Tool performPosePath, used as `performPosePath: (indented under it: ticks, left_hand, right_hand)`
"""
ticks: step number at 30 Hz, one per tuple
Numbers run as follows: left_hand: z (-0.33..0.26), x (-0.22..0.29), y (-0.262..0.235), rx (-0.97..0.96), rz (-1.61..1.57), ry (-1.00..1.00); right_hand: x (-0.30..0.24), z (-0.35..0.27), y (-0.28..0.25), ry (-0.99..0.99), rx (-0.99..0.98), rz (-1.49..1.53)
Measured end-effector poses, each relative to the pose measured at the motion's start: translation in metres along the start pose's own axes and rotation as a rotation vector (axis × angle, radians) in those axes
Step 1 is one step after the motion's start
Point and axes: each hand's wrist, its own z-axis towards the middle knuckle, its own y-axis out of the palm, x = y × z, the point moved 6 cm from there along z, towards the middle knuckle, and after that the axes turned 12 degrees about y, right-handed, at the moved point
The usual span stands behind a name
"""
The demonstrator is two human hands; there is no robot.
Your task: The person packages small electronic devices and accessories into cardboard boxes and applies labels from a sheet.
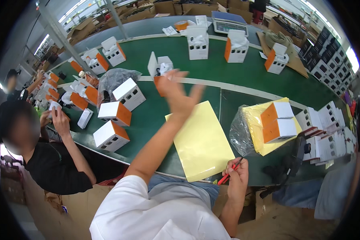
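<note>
My left hand [179, 96] reaches out over the green table, its fingers spread and smeared by motion, with nothing seen in it. Just beyond it stands a white and orange box [153, 66] with its lid up and white wrapping inside; the hand partly hides it, and I cannot tell if they touch. Close to the table's near edge, my right hand [239, 172] is closed round a slim red tool [225, 178] with a dark end, its exact kind unclear. Between my hands lies a yellow sheet [202, 146], flat on the table.
Closed boxes [111, 136] stand to the left beside clear plastic [117, 80]. At right, two boxes [278, 118] rest on yellow packaging [254, 132], near stacked white boxes [330, 120]. Across the back are open boxes [198, 46] and a scale [230, 24]. A co-worker [56, 160] sits at left.
</note>
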Motion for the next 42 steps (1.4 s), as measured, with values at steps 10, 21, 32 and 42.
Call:
performPosePath:
  ticks: [10, 21, 32, 42]
  left_hand:
    - [-0.044, -0.085, -0.124, -0.095, 0.353, -0.206]
    - [0.0, -0.188, -0.11, -1.201, 0.622, -0.144]
    - [0.02, -0.129, -0.128, -0.942, 0.298, -0.139]
    - [-0.006, -0.025, -0.033, -0.863, -0.322, 0.061]
  right_hand:
    - [0.011, 0.02, 0.069, 0.075, -0.157, -0.157]
    - [0.023, 0.019, 0.086, 0.131, -0.183, -0.321]
    - [-0.008, 0.01, 0.046, -0.101, -0.085, -0.481]
    - [-0.035, 0.024, 0.011, -0.129, 0.091, -0.521]
